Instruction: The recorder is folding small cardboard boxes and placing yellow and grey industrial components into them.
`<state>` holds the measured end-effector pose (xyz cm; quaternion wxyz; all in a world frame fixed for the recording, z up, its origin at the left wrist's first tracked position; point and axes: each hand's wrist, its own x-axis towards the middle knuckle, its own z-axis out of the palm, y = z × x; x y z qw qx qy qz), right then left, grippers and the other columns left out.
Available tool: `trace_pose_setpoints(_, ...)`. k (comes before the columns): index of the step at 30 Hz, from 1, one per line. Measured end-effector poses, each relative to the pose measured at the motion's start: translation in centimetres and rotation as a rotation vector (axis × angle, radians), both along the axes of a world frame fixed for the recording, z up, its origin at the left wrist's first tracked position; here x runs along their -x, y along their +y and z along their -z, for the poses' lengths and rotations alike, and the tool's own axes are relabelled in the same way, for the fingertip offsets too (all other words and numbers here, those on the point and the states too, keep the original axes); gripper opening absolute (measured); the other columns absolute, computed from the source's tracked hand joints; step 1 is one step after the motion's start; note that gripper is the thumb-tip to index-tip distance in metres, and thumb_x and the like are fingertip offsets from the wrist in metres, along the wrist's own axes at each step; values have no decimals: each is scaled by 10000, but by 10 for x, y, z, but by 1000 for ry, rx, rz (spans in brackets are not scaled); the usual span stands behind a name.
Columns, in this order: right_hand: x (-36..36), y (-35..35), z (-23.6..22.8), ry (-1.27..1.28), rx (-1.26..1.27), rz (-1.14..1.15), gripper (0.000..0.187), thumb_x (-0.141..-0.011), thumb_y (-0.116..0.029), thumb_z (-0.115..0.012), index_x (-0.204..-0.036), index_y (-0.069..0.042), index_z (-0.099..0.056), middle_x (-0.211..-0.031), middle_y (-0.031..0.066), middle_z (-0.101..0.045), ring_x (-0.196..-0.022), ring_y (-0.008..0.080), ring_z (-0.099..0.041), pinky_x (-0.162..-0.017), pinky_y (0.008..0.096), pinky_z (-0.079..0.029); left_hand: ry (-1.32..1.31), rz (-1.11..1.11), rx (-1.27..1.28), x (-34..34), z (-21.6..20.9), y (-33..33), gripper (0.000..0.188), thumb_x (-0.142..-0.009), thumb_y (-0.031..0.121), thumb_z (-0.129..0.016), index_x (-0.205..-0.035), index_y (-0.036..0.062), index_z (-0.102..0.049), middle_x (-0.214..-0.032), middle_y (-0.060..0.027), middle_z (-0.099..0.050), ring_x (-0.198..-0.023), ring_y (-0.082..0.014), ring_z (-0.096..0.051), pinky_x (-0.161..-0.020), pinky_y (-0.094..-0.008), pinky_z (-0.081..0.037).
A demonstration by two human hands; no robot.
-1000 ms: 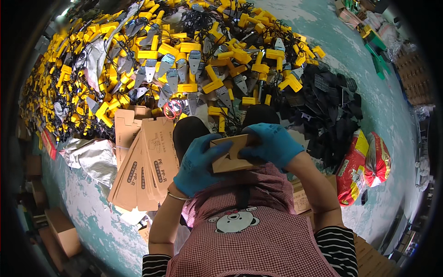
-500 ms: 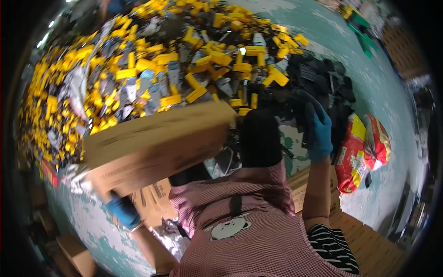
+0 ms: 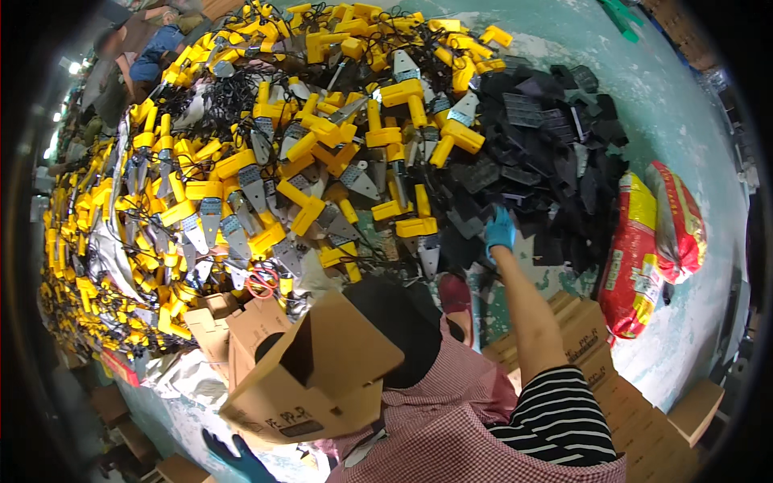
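Note:
An open cardboard box (image 3: 310, 414) rests tilted on my lap, its flaps spread and its inside dark. My left hand (image 3: 233, 457), in a blue glove, is just below the box's left corner, fingers apart and holding nothing visible. My right arm stretches forward. My right hand (image 3: 500, 232), also gloved in blue, is at the near edge of a heap of flat black plastic pieces (image 3: 523, 173), fingers extended toward them. Left of this heap lies a large pile of yellow-handled tools (image 3: 306, 211) with grey metal plates and black cords, like pipe welding irons.
Red and yellow plastic sacks (image 3: 632, 262) stand on the right. Stacked cardboard boxes (image 3: 620, 402) are beside me at the lower right. More cardboard (image 3: 254, 322) lies left of my knee. Another person (image 3: 157, 52) is at the far left behind the pile. The floor (image 3: 684, 121) is worn green.
The cardboard box has swung from in front of my knees back onto my lap, and its open flaps now show. My left hand has moved lower. My right hand has shifted left along the black heap.

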<state>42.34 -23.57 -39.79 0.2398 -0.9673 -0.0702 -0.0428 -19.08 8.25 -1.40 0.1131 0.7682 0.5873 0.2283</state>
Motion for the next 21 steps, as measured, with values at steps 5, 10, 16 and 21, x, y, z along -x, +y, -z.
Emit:
trace_pose_setpoints(5, -17, 54, -3, 355, 538, -296, 343, -842, -157, -610, -1179, -138, -669, -1377, 141, -548, -1271, 336, -517, -1072, 503, -385, 117, 529, 203, -144, -86, 5, 779, -766, 423, -749, -1421, 93, -488, -1394, -118, -542, -1264, -330, -509, -1072, -449, -387)
trace_pose_setpoints(10, 31, 16, -37, 186, 322, -364, 338, -737, -217, -737, -1048, -94, -691, -1355, 140, -549, -1274, 343, -490, -1086, 461, -370, 482, 733, 582, -206, -75, 22, 956, -517, 91, -881, -1398, 108, -510, -1174, -151, -655, -1075, -356, -602, -945, -433, -477)
trace_pose_setpoints(16, 95, 3, -247, -63, -544, -260, 366, -596, -45, -835, -915, -107, -669, -1256, 135, -574, -1165, 332, -522, -965, 395, -441, 372, 909, 502, -207, -52, 35, 829, -600, 117, -880, -1360, 99, -547, -1195, -135, -659, -1088, -307, -619, -962, -413, -478)
trace_pose_setpoints(21, 150, 25, -375, -220, -497, -532, 383, -577, -87, -851, -912, -126, -671, -1242, 100, -598, -1153, 297, -536, -961, 409, -411, 90, 819, 677, -226, -42, 17, 689, -639, 52, -830, -1282, 42, -583, -1204, -119, -653, -1106, -245, -629, -960, -360, -491)
